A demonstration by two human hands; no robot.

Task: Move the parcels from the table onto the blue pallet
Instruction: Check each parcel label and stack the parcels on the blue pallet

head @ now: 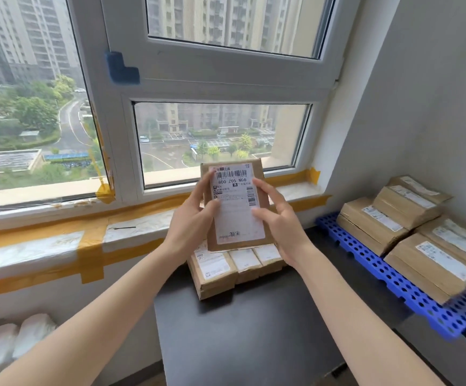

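While upright, parcel (pixel 236 207) pinched between left hand (pixel 191 218), right hand (pixel 279 221).

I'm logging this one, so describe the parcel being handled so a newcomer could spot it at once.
Start at the lower window pane; just below it, above the black table, both hands hold one brown parcel upright. Unlike the parcels lying flat on the table, it is raised, its white barcode label facing the camera.

parcel label (pixel 237 201), "800 Z05 N06"
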